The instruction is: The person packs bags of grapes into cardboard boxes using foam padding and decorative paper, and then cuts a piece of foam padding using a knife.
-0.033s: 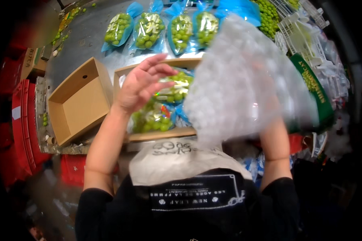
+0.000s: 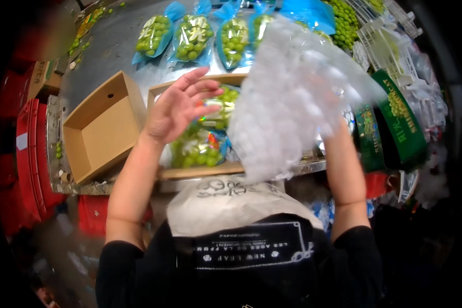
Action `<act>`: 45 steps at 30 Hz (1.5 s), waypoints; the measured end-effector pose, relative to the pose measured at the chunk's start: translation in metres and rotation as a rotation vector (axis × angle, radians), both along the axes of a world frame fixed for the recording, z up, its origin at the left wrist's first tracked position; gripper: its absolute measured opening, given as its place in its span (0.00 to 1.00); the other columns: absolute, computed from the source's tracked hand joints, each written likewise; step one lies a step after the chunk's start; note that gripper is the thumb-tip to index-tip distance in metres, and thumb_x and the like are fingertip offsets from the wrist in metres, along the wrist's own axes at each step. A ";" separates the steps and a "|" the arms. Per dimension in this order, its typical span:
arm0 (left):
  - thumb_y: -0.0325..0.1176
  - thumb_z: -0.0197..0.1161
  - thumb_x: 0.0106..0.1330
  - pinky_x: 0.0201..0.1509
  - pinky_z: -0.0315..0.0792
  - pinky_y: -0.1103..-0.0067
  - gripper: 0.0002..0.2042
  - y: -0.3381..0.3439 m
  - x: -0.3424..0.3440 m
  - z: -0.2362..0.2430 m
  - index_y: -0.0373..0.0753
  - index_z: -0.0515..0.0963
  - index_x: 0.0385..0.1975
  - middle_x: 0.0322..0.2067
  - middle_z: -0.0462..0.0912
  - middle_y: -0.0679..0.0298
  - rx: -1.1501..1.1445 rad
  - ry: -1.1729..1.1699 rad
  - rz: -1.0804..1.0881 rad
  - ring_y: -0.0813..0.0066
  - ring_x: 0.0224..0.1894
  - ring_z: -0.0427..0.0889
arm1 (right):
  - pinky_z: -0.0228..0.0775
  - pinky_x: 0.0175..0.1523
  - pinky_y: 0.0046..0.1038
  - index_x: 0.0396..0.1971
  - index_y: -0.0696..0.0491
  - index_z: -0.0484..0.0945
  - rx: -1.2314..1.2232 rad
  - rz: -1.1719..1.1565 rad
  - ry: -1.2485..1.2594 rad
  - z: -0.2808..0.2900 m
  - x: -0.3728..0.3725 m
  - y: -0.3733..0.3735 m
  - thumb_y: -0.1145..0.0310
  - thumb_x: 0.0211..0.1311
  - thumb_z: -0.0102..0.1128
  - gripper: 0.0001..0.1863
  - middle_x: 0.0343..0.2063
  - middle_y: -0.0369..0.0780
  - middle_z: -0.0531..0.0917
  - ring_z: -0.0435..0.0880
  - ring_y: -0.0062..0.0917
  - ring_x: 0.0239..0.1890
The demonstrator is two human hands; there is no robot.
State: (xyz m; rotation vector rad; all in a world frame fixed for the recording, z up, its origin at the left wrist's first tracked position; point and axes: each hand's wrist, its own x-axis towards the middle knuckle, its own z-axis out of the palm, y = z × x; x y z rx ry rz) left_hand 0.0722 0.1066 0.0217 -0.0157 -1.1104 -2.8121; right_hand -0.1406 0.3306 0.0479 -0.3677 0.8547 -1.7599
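My left hand [image 2: 177, 110] is open, palm inward and fingers spread, above the left part of a shallow cardboard box [image 2: 203, 171]. Inside that box lie bagged green grapes [image 2: 197, 154] in clear and blue wrapping. A translucent white sheet of bubble wrap [image 2: 277, 102], blurred by motion, hangs over the box's right part and hides what is under it. My right forearm [image 2: 344, 174] reaches up behind the sheet. The right hand shows only as a faint skin tone through the plastic; the raised sheet appears gripped there, though the fingers are hidden.
Another open cardboard box [image 2: 105, 128] sits tilted at left. Several blue-topped bags of green grapes [image 2: 192, 38] line the far side of the metal table [image 2: 108, 49]. At right are green printed cartons [image 2: 403, 120], a white plastic crate [image 2: 392, 46] and loose grapes [image 2: 344, 23]. Red crates [image 2: 33, 154] stand far left.
The bubble wrap has swung left with my right forearm, uncovering more of the green cartons at right. My left hand has hardly moved and stays open.
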 end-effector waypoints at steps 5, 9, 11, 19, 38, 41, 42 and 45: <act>0.39 0.63 0.57 0.61 0.62 0.68 0.43 -0.012 0.051 -0.028 0.35 0.41 0.66 0.58 0.63 0.52 0.096 -0.106 0.038 0.63 0.59 0.65 | 0.74 0.47 0.29 0.46 0.58 0.72 0.392 0.005 -0.061 -0.056 0.022 -0.033 0.66 0.59 0.57 0.17 0.40 0.40 0.80 0.81 0.25 0.41; 0.22 0.63 0.53 0.57 0.67 0.71 0.39 0.005 0.056 -0.035 0.33 0.46 0.63 0.54 0.68 0.51 -0.545 -0.555 0.447 0.65 0.54 0.71 | 0.72 0.50 0.31 0.46 0.58 0.72 0.506 0.115 -0.106 -0.075 0.029 -0.037 0.65 0.60 0.57 0.17 0.40 0.41 0.80 0.81 0.26 0.41; 0.17 0.62 0.51 0.54 0.70 0.73 0.37 0.009 0.060 -0.016 0.32 0.50 0.61 0.51 0.71 0.52 -0.432 -0.601 0.492 0.67 0.50 0.74 | 0.72 0.50 0.29 0.48 0.59 0.71 0.432 0.179 -0.316 -0.065 0.017 -0.030 0.64 0.60 0.57 0.20 0.40 0.40 0.80 0.81 0.26 0.41; 0.25 0.66 0.50 0.47 0.72 0.77 0.41 0.000 0.123 -0.025 0.29 0.47 0.62 0.46 0.74 0.50 -0.851 -1.009 0.231 0.69 0.45 0.78 | 0.65 0.52 0.34 0.53 0.61 0.64 0.608 -0.398 1.450 -0.052 0.021 -0.014 0.69 0.56 0.58 0.25 0.46 0.48 0.74 0.74 0.37 0.50; 0.53 0.72 0.36 0.68 0.43 0.56 0.57 -0.022 0.032 -0.066 0.42 0.45 0.66 0.66 0.43 0.49 -1.844 -0.404 -0.186 0.52 0.69 0.42 | 0.42 0.63 0.59 0.66 0.43 0.48 0.663 0.314 1.825 -0.117 0.065 -0.027 0.54 0.22 0.79 0.64 0.66 0.49 0.45 0.41 0.53 0.67; 0.50 0.72 0.37 0.67 0.43 0.55 0.56 -0.023 0.027 -0.081 0.42 0.44 0.66 0.66 0.44 0.47 -1.853 -0.371 -0.127 0.52 0.69 0.43 | 0.42 0.63 0.58 0.66 0.43 0.48 0.657 0.262 1.843 -0.119 0.065 -0.031 0.56 0.20 0.80 0.65 0.66 0.49 0.45 0.43 0.52 0.67; 0.48 0.72 0.38 0.67 0.42 0.54 0.55 -0.019 0.027 -0.076 0.42 0.44 0.67 0.66 0.44 0.47 -1.892 -0.421 -0.125 0.52 0.69 0.43 | 0.44 0.62 0.59 0.67 0.43 0.43 0.707 0.362 1.840 -0.107 0.065 -0.035 0.56 0.22 0.79 0.67 0.67 0.48 0.42 0.42 0.55 0.66; 0.47 0.72 0.40 0.67 0.41 0.53 0.53 0.001 0.030 -0.049 0.41 0.46 0.66 0.66 0.44 0.47 -1.979 -0.527 -0.101 0.51 0.69 0.43 | 0.49 0.64 0.48 0.64 0.47 0.52 0.577 0.146 1.746 -0.068 0.052 -0.004 0.61 0.31 0.76 0.56 0.64 0.49 0.55 0.51 0.47 0.66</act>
